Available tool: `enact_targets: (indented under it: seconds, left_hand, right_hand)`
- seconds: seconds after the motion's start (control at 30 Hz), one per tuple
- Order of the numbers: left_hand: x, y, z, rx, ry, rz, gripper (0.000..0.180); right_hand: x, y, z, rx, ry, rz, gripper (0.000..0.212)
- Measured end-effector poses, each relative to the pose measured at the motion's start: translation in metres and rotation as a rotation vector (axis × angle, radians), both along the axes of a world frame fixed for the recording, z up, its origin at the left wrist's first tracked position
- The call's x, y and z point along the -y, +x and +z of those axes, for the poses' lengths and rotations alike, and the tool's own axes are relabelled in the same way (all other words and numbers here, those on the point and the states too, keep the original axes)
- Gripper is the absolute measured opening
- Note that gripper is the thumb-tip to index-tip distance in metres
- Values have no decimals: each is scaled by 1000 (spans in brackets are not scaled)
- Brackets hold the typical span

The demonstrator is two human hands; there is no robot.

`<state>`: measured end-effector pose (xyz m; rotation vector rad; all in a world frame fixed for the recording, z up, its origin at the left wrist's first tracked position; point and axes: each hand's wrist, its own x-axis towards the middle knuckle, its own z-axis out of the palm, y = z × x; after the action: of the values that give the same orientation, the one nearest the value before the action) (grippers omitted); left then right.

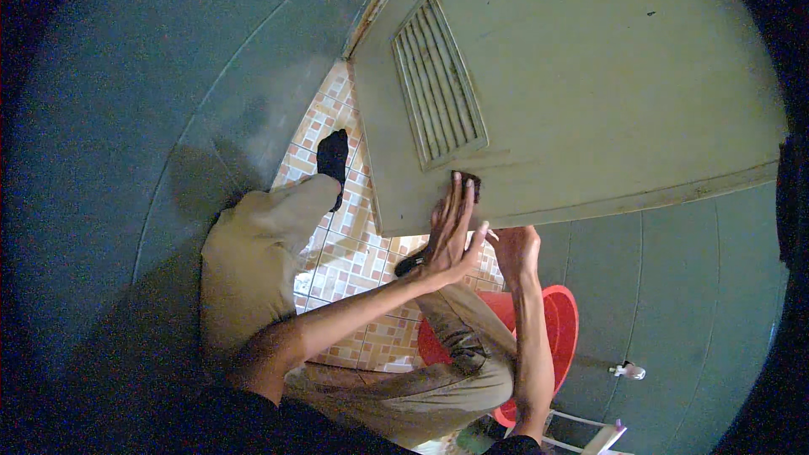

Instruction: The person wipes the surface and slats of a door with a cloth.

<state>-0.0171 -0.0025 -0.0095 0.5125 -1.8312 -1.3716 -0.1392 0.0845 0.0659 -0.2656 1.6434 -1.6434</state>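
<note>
A pale green door (pixel 607 93) with a slatted vent (pixel 438 80) fills the upper right. My left hand (pixel 449 232) reaches up to it just below the vent, its fingers stretched over a small dark scrubbing pad (pixel 475 189) pressed flat against the surface. Faint dark smudges mark the door around the pad. At the door's edge, my right hand (pixel 517 251) is closed with its fingers bent around that edge. The door hides part of those fingers.
Below the hands, a red tub (pixel 563 329) stands beside my leg. Patterned tiles (pixel 358 278) cover the floor. Grey-green walls (pixel 244 76) close in on both sides. A tap (pixel 628 371) juts from the right wall, above a white rack (pixel 590 438).
</note>
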Motion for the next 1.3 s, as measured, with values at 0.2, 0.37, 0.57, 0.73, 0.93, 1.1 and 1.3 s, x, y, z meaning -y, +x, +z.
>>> enact_targets:
  seconds: [0.2, 0.37, 0.57, 0.73, 0.93, 1.1, 1.3]
  left_hand:
    - [0, -6, -9, 73, 185, 34, 78]
    - [-4, 4, 8, -2, 23, -5, 79]
    - [-6, -2, -1, 14, 76, 29, 80]
    - [-7, 6, 17, -95, -140, -31, 83]
    - [3, 5, -6, 86, 147, -54, 85]
    - [-9, -8, -3, 162, 275, 10, 83]
    - [-5, 5, 22, -53, 26, -44, 80]
  right_hand:
    - [5, 9, 3, -104, 51, -104, 48]
    - [1, 3, 1, -80, 1, -16, 52]
    - [1, 2, -2, -119, 34, -80, 53]
    - [-4, -6, -4, -133, 4, 52, 52]
    - [5, 5, 1, -97, 57, -15, 53]
    - [1, 3, 9, -196, 165, -48, 55]
    - [-13, -16, -13, -134, 31, 55, 55]
